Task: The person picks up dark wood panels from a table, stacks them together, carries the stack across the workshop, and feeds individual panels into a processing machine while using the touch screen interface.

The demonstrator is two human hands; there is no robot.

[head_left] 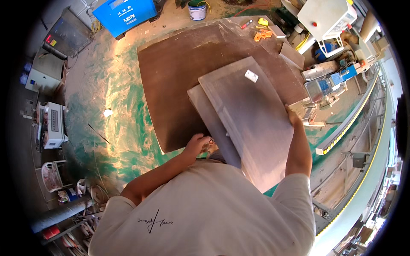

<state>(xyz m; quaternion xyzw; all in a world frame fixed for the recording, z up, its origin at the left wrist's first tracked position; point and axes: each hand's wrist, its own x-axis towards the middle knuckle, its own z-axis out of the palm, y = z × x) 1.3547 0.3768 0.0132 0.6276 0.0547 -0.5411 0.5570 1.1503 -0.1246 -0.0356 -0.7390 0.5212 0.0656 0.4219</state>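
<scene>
A large grey-brown board with a small white label on its far part lies tilted across the table, close to my body. A second board shows from under its left side, shifted a little to the left. My right hand grips the upper board's right edge, fingers partly hidden by it. My left hand is beside the lower board's left edge, near my shirt. Its fingers are curled in, and what they hold, if anything, is not clear.
A broad brown tabletop lies beneath the boards. On its far right are a yellow tape measure, orange clamps and a red marker. A machine stands at right, beside a long rail. Beyond are a bucket and blue bin.
</scene>
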